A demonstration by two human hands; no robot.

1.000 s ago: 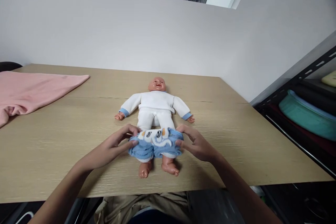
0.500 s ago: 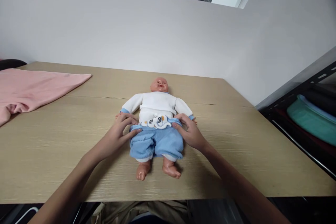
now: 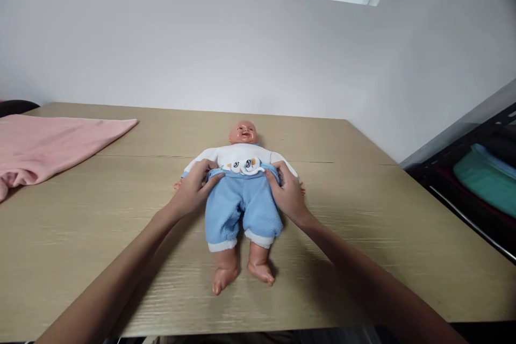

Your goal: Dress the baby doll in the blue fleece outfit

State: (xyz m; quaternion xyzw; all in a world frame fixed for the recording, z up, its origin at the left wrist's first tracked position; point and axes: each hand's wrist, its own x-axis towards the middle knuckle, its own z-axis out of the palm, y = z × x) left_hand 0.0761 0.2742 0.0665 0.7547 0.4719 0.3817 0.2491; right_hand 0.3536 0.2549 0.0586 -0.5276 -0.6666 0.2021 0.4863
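Blue trousers (image 3: 242,207) pulled higher, both hands (image 3: 193,191) gripping waistband, table (image 3: 363,215) bare around

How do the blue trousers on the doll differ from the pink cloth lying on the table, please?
The blue trousers are worn on the doll, gripped at the waist by the left hand and right hand; the pink cloth lies loose and untouched at the table's left edge. The trousers are small and leg-shaped, the cloth broad and flat. Both look like soft fabric.
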